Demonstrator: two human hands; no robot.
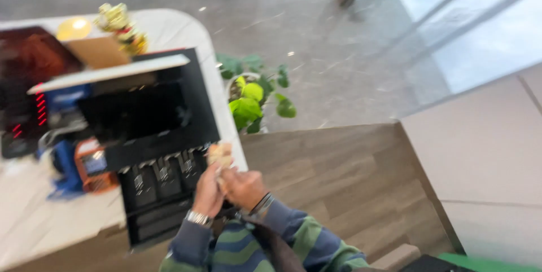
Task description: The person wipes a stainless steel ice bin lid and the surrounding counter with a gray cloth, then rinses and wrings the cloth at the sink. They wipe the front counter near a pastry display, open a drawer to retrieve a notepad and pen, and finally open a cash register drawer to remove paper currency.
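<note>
My left hand (207, 193) and my right hand (244, 187) meet close together over the right edge of an open black cash drawer (164, 187). Both are closed around a small pale bundle (219, 153), possibly folded paper notes; the blur hides what it is. The bundle sticks up above my fingers. A metal watch sits on my left wrist and bracelets on my right. My sleeves are striped green and blue.
A black monitor (144, 111) stands behind the drawer on a white marble counter (34, 221). An orange device (95, 166) and blue items lie at left. A potted green plant (254, 97) stands on the grey floor. Wooden flooring lies under me.
</note>
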